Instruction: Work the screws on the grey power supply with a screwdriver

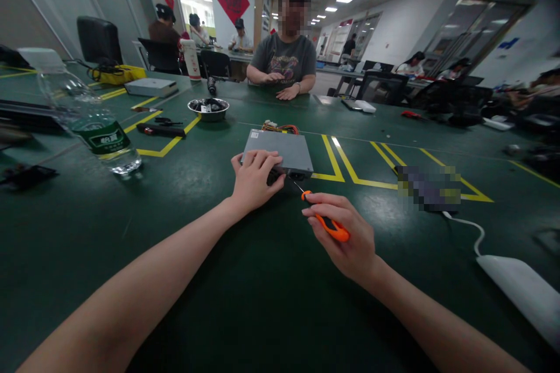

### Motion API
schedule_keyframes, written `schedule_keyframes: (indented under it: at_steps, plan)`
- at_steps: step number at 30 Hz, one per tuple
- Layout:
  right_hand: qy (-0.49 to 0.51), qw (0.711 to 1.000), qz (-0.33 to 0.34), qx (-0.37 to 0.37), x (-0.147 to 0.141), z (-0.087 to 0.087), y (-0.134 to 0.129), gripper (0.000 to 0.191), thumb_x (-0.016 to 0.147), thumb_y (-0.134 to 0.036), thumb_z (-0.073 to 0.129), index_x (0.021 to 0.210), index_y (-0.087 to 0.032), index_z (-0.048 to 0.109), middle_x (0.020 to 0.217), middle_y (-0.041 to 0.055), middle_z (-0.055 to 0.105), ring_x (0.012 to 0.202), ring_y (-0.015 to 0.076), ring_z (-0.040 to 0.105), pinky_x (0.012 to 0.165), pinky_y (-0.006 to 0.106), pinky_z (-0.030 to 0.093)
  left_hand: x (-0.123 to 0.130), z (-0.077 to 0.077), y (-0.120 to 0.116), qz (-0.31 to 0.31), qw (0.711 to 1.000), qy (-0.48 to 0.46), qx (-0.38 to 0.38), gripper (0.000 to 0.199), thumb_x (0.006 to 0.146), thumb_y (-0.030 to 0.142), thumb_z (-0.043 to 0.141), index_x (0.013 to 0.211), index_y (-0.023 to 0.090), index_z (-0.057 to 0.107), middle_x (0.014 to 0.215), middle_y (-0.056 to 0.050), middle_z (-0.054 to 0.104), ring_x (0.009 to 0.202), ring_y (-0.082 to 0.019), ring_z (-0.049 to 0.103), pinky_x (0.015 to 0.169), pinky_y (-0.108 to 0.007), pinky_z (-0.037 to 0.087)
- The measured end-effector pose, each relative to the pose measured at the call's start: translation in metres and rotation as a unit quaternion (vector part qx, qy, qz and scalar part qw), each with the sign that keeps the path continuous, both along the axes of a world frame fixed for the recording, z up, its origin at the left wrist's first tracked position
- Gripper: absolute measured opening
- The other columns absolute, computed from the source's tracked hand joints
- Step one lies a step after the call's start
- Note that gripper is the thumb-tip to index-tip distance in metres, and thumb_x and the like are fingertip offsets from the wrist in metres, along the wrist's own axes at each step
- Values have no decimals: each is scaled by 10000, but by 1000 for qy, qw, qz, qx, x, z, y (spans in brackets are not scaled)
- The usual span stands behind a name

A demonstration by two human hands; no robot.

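A flat grey computer power supply (280,148) lies on the green table (227,303), a bundle of coloured wires (282,127) showing at its far side. My left hand (257,178) grips its near left corner, fingers on the top and thumb at the near face. In my right hand (343,230) is a screwdriver (332,227) with an orange and black handle, held closed between thumb and fingers. Its thin shaft points up and left to the near face of the power supply. Whether the tip touches a screw I cannot tell.
Left stand a water bottle (102,128) and a metal bowl (209,109) of small dark parts. A black tool (161,129) lies near them. Right are a phone-like device (426,186) and a white power bank (520,285) on a cable. A person (284,58) sits opposite.
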State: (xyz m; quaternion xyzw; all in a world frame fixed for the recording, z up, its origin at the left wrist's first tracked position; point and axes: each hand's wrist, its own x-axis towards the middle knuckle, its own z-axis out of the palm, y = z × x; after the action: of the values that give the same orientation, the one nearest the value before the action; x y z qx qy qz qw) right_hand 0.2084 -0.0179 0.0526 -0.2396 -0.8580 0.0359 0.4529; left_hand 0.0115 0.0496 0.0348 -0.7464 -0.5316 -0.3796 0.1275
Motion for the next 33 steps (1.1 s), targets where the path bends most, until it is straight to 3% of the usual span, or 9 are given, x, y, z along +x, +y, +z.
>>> schedule_keyframes:
  at_steps: [5,9,12,15,19,23,26,29,33]
  plan:
    - [-181,982,16,42,-4,-10,-9,353,846,-303,490,1152,-138,429,1206,186,454,1030,221,536,742,327,522,0,1,-1,-1,1000,1,1,259,789,349,539,1035,272,523,1150,-13,582,1082,-242,445,894,-447,231]
    - [-240,968,18,75,-10,-12,-15,437,862,-369,432,1226,-132,386,1252,237,418,1064,271,517,719,359,512,0,1,-1,1,1000,-3,1,256,788,342,542,1034,273,527,1153,-17,582,1087,-244,444,900,-453,229]
    - [-240,961,10,140,-14,-14,-17,337,843,-319,506,1143,-172,463,1198,207,504,917,217,584,670,325,494,0,0,-1,-2,1000,-5,2,257,793,344,536,1039,270,529,1163,-22,579,1097,-244,441,914,-457,224]
    - [-202,966,19,158,-17,-19,-14,293,820,-314,558,1042,-140,481,1149,192,561,777,154,599,610,277,480,1,0,-2,-4,1000,-8,3,259,795,343,532,1044,271,529,1176,-20,573,1111,-245,435,930,-462,215]
    - [-143,979,45,137,-19,-24,-12,375,809,-385,559,1026,-115,415,1091,205,585,885,184,600,694,302,509,4,-3,-3,2,1000,-15,11,290,777,340,555,1056,268,522,1187,-22,568,1134,-254,421,959,-480,183]
    - [-203,971,51,115,-19,-19,-14,385,853,-323,476,1166,-117,386,1178,220,507,1077,236,526,753,326,505,4,-6,-2,-1,1000,-14,16,292,785,340,547,1066,269,515,1196,-27,564,1143,-255,417,970,-487,169]
    - [-223,966,30,127,-20,-16,-16,342,851,-283,482,1173,-184,424,1160,185,520,992,211,566,677,296,502,4,-6,-1,1,1000,-19,13,284,787,342,550,1060,273,518,1190,-26,568,1140,-254,419,970,-490,168]
    - [-188,972,38,138,-19,-20,-14,277,824,-269,538,1067,-154,468,1131,186,551,881,172,596,624,263,488,4,-5,-1,1,1000,-18,9,272,788,341,551,1050,277,521,1183,-23,572,1135,-251,421,971,-490,170]
    - [-143,981,62,115,-17,-25,-11,290,811,-296,566,1013,-138,432,1079,172,586,878,158,603,688,274,505,4,-4,0,-2,1000,-19,7,266,790,335,546,1051,282,525,1178,-19,570,1130,-252,423,969,-493,179]
